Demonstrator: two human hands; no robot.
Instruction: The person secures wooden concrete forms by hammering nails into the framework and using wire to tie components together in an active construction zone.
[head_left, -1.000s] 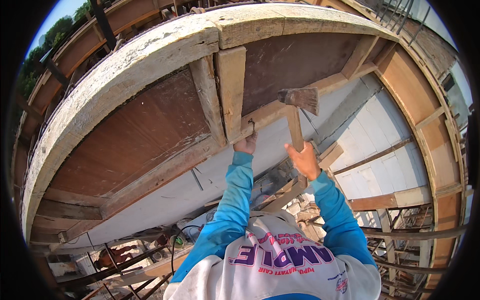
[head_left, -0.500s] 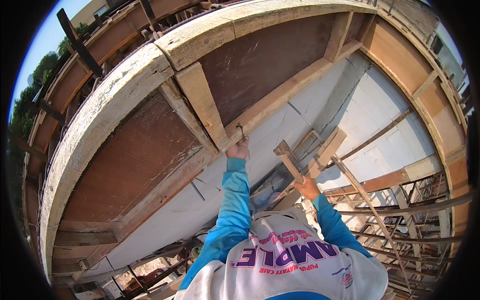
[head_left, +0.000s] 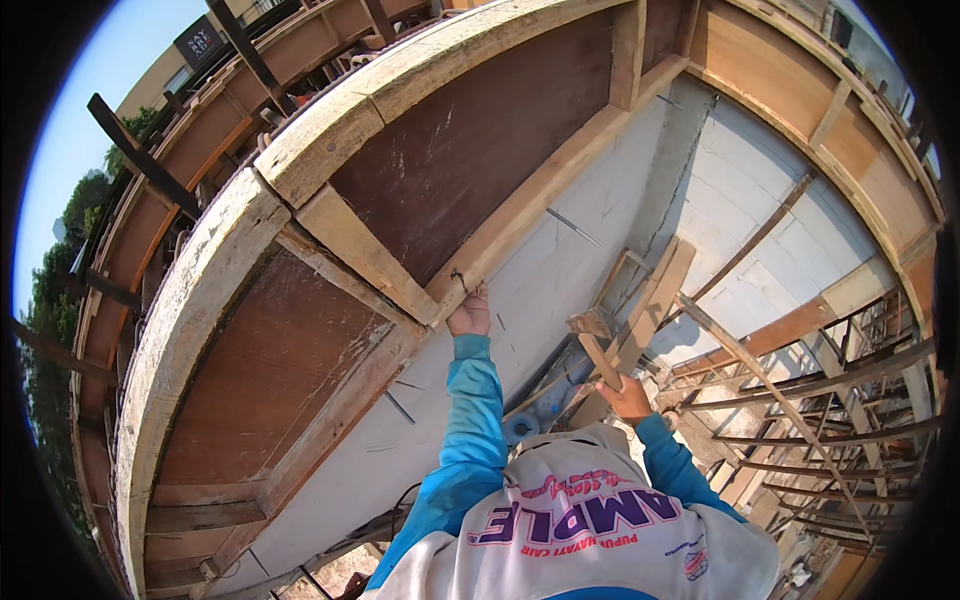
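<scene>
My left hand (head_left: pixel 470 312) is raised to the lower wooden beam (head_left: pixel 520 232) of a panel form, its fingers curled against the underside. A small bent, dark metal piece (head_left: pixel 459 278) like a wire or nail shows on the beam just above the fingers; whether they grip it is hard to make out. To the right, my right hand (head_left: pixel 627 399) is closed round the wooden handle of a hammer (head_left: pixel 601 362). The hammer's head points up and away, apart from the beam. A short upright timber (head_left: pixel 368 252) meets the beam beside my left hand.
Brown panels (head_left: pixel 270 375) framed with timber curve overhead and to the left. A white block wall (head_left: pixel 560 270) lies behind my hands. A leaning plank (head_left: pixel 655 305) and thin diagonal pole (head_left: pixel 765 375) stand beyond my right hand, with wooden scaffolding (head_left: pixel 850 400) at right.
The view has shifted, so the form sits further left and lower. My left hand stays at the beam. The hammer remains in my right hand, its head now lower and further right.
</scene>
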